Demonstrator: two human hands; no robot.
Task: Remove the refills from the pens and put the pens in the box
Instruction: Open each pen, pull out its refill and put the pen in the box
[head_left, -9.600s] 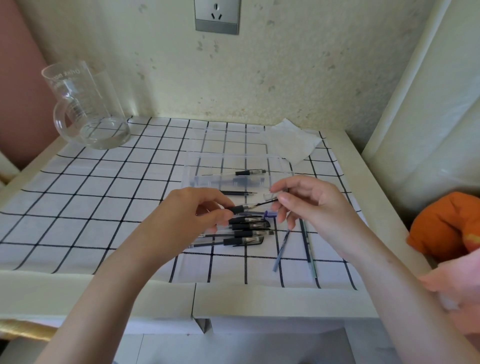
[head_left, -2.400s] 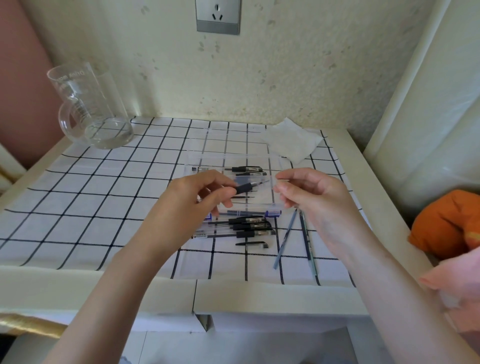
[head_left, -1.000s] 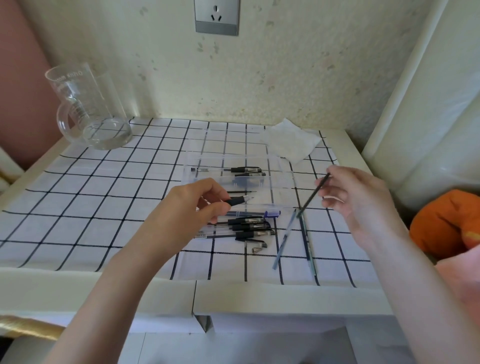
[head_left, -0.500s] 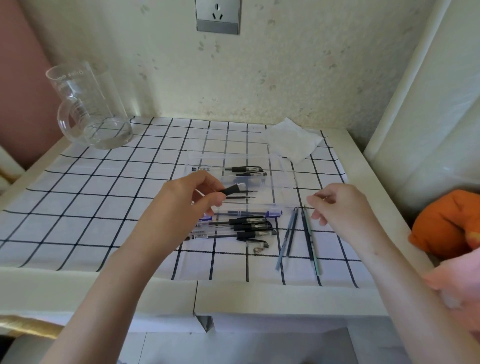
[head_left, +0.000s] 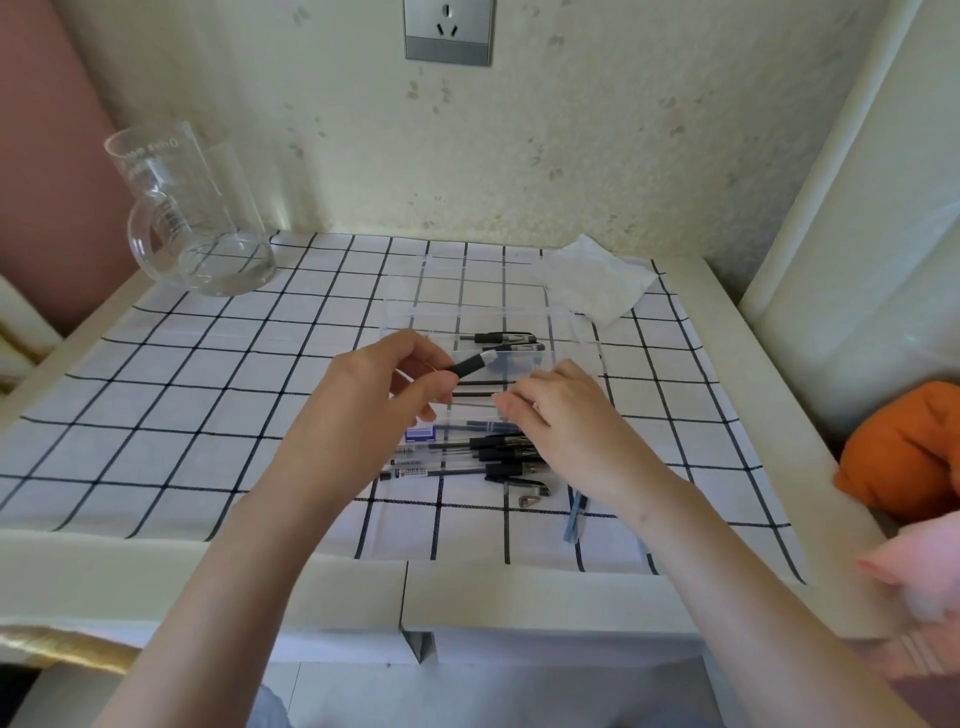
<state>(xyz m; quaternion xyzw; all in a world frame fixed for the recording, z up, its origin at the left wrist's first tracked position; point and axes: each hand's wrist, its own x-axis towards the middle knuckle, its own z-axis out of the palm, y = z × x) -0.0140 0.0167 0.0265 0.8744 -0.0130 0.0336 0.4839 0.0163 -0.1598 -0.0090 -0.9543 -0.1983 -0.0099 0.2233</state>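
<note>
Our right hand (head_left: 561, 415) had swung back from the refills (head_left: 574, 519) toward our left hand (head_left: 363, 395), which pinched a pen barrel (head_left: 470, 365) over the clear box (head_left: 571, 325); whether our right hand held anything, we couldn't tell.

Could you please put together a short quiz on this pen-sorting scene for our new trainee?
1. True or false: the left hand holds a black-gripped pen.
2. Where on the table does the glass jug stand? A) far left corner B) near right corner C) the middle
3. Which hand hovers over the loose pens lying on the checked cloth?

Key: 1 true; 2 A; 3 the right hand.
</note>
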